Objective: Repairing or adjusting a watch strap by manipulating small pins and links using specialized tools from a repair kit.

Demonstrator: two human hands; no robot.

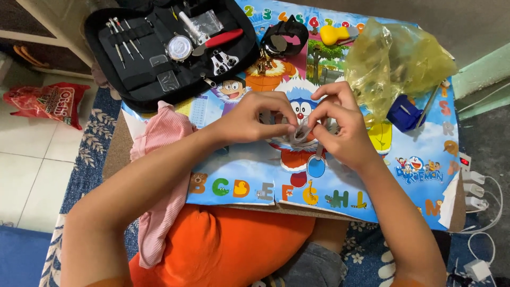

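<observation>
Your left hand point(254, 118) and right hand point(340, 127) together, both pinching a grey strap point(300, 134) mid-table, low table point(425, 159) under a cartoon alphabet sheet, open black tool case point(159, 48) far left, yellow bag point(396, 58) far right, white tile floor point(32, 170) left.

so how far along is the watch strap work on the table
Done: the black tool case lies open, with tools and a blue block out on the table. In hand: left hand and right hand pinch a grey strap piece between them. Left: the black watch sits untouched behind.
</observation>
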